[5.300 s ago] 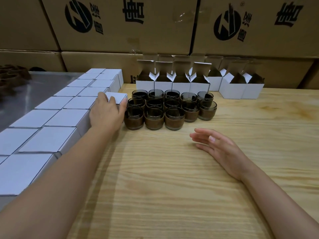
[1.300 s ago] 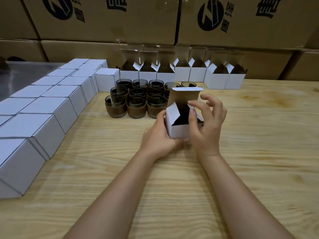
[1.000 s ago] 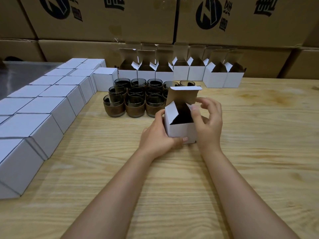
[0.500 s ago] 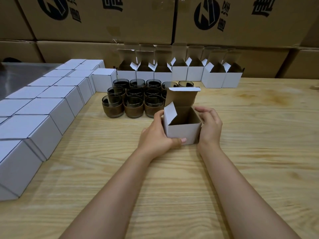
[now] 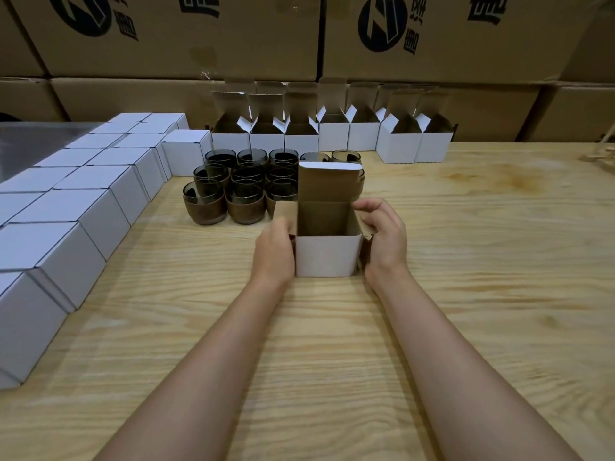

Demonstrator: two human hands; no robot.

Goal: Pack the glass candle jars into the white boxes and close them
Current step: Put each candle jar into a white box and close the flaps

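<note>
The big brown cartons (image 5: 186, 44) stacked along the back wall carry a dark round emblem with printed characters beside it. The top edge cuts the print off, and I can't read what remains.

In the middle of the pale, grainy wooden table (image 5: 482, 277) stands one small box (image 5: 327, 257), white outside and raw brown card inside. Its lid (image 5: 329, 181) stands upright at the back. The left hand (image 5: 274, 251) grips the left wall, fingers curled behind the brown side flap. The right hand (image 5: 386, 237) holds the right wall, with fingers bent over the flap there. The front wall hides the box's floor, so I cannot tell whether anything sits inside.

Just behind it and to the left, the jars (image 5: 244, 191) stand packed in rows. They are round, smoky dark glass with a brown band around the lower half. The raised lid covers several on the right of the group.

Closed boxes (image 5: 83, 201), plain white cubes, lie in a double line along the left edge, and the frame crops the nearest ones. A row of open boxes (image 5: 332, 134) with flaps up stands against the cartons. A dull metal top (image 5: 30, 141) shows at far left. At the right edge a small tan object (image 5: 599, 158) is cut off and too blurred to name.
</note>
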